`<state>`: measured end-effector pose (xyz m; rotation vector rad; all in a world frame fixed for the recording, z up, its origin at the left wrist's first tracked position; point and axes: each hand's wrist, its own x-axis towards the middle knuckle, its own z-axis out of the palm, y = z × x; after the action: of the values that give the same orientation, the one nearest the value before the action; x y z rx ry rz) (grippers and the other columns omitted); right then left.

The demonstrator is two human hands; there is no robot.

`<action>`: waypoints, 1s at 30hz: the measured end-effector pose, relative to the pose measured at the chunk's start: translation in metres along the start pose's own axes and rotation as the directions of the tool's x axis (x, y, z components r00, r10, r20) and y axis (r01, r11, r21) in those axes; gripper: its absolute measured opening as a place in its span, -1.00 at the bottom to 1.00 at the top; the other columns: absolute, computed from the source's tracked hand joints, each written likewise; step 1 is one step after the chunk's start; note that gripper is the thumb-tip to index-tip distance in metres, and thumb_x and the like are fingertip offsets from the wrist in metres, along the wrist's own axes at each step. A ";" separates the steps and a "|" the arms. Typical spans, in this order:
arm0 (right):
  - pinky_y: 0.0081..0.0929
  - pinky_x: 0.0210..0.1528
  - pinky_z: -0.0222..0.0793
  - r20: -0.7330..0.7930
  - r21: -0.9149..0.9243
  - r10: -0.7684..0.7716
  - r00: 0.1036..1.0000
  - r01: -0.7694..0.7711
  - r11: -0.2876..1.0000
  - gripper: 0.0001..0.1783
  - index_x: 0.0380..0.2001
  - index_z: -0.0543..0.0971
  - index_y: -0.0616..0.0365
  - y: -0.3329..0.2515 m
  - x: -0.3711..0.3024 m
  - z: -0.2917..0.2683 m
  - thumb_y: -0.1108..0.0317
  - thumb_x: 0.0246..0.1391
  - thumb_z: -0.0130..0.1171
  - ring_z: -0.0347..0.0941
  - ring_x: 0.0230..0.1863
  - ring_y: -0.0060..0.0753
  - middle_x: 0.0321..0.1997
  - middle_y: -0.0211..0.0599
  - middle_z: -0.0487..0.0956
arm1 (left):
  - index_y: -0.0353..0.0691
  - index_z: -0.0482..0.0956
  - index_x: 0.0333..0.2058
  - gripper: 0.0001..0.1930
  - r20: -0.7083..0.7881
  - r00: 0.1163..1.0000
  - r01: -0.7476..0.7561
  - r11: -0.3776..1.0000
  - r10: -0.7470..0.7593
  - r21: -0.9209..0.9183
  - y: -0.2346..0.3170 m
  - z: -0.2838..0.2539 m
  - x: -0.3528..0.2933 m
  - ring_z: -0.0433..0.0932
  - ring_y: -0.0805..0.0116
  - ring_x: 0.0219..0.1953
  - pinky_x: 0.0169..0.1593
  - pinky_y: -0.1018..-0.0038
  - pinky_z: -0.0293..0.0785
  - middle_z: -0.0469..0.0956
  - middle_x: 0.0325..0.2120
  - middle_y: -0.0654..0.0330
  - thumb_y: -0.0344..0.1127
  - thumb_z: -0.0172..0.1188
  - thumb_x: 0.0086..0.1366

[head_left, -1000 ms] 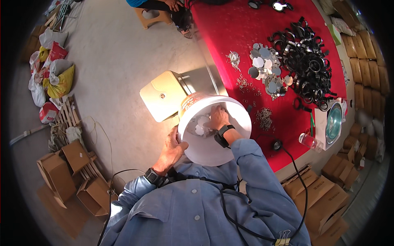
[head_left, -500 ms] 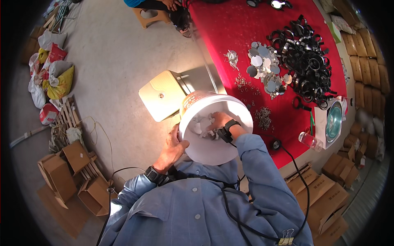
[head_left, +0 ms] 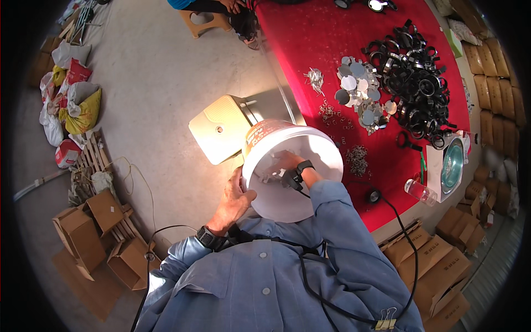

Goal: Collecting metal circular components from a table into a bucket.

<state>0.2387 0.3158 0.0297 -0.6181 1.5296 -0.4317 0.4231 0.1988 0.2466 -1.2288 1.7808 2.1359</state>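
Observation:
A white bucket (head_left: 282, 207) with an orange printed outside is tilted toward me in front of my body. My left hand (head_left: 231, 202) grips its left rim, the thumb folded over the edge. Deep inside the bucket is my right hand (head_left: 286, 161), palm down, among small pale pieces (head_left: 265, 176). Its fingertips are blurred and partly hidden, so whether it holds any piece does not show. Behind the bucket stands a tan plastic stool (head_left: 215, 135).
Right of the bucket, a red-covered table (head_left: 298, 47) bears black rings (head_left: 417, 83), round silvery discs (head_left: 359, 91), small clip-like parts (head_left: 357, 160), a teal bowl (head_left: 452, 163) and a clear jar (head_left: 420, 192). Another person (head_left: 235, 8) sits far ahead. Cardboard boxes (head_left: 80, 238) lie left.
My right hand has gone deeper into the bucket, to the left, and fewer pale pieces show. My left hand keeps its grip on the rim.

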 end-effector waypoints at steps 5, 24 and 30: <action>-0.33 0.17 0.36 -0.019 0.020 -0.093 0.996 0.093 0.995 -0.15 0.11 0.58 0.11 -0.001 0.005 0.011 -0.01 -0.32 0.56 0.51 0.11 -0.16 0.08 -0.12 0.61 | -0.45 0.23 0.23 -0.28 0.015 0.999 0.045 0.999 -0.045 -0.013 0.000 -0.003 0.001 0.44 0.33 -0.09 0.04 0.43 0.41 0.48 -0.09 0.04 -0.52 0.05 -0.01; -0.38 0.08 0.41 0.056 0.109 -0.163 0.985 0.156 0.982 -0.15 0.04 0.59 0.27 -0.013 0.028 -0.005 0.03 -0.37 0.58 0.55 0.01 -0.21 -0.03 -0.07 0.65 | -0.41 0.30 0.17 -0.39 -0.010 1.000 0.004 0.996 -0.005 -0.085 0.010 0.001 0.002 0.44 0.40 -0.11 -0.01 0.44 0.40 0.52 -0.16 0.14 -0.53 0.06 0.05; -0.43 0.03 0.42 0.149 0.259 0.020 0.989 -0.059 0.964 -0.25 0.05 0.59 0.24 -0.087 -0.045 -0.034 0.17 -0.29 0.55 0.57 -0.03 -0.28 -0.04 -0.11 0.66 | -0.40 0.32 0.17 -0.39 -0.051 0.998 0.021 0.997 -0.026 -0.080 -0.003 -0.008 0.007 0.48 0.42 -0.21 -0.12 0.50 0.43 0.54 -0.20 0.14 -0.54 0.06 0.05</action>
<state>0.2145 0.2730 0.1208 -0.4018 1.3161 -0.5371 0.4241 0.1900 0.2399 -1.3291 1.7072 2.2014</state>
